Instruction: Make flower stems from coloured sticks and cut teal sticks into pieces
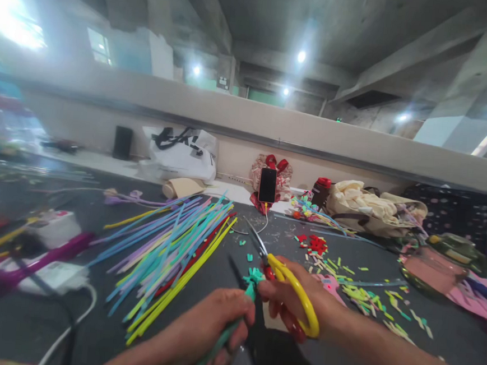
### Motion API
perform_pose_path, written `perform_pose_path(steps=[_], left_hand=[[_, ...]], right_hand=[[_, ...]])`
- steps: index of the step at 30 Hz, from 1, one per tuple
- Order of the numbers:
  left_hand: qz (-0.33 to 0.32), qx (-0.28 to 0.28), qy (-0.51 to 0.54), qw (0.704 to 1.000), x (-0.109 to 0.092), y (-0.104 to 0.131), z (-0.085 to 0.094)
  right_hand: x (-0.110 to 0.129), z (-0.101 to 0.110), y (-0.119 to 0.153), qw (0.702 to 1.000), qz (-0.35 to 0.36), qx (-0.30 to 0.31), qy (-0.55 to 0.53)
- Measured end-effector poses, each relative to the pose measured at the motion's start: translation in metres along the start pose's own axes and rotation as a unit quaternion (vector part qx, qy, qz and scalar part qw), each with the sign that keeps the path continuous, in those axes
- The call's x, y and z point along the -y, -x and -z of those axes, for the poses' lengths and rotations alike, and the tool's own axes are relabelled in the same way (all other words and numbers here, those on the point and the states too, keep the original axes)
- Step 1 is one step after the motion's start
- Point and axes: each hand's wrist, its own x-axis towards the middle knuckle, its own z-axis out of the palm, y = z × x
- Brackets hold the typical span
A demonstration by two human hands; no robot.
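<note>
My left hand (219, 321) is closed round a bundle of teal pipe cleaners (220, 346), whose frayed tips (253, 275) stick out above the thumb. In my right hand (294, 290) is a pair of scissors (296, 288) with yellow and red handles. The blades point up and away, past the bundle's tips. My right fingertips are close to those tips; whether they touch cannot be made out. A few teal snippets (249, 257) lie on the dark table just beyond. To the left is a spread pile of long coloured pipe cleaners (174, 250).
Cut yellow-green pieces (358, 298) and red pieces (317, 244) are scattered on the right. A phone (267, 185) stands upright at the back, with a cable. A white bag (182, 152), a cloth bag (363, 206) and a pink-green jar (435, 265) border the table.
</note>
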Motion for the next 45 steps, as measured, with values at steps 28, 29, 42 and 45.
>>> perform_pose_path(steps=[28,29,42,45], left_hand=[[0.015,0.061,0.008,0.998,-0.016,0.000,-0.005],[0.007,0.059,0.008,0.998,-0.020,0.001,-0.003],[0.054,0.031,0.069,0.996,-0.006,0.011,0.009],[0.062,0.004,0.078,0.995,-0.002,0.010,0.004]], right_hand=[[0.014,0.001,-0.010,0.988,0.053,0.035,-0.139],[0.016,0.003,-0.012,0.989,0.058,0.027,-0.133],[0.021,0.010,-0.036,0.988,0.078,-0.021,-0.135],[0.018,0.009,-0.036,0.988,0.075,-0.026,-0.134]])
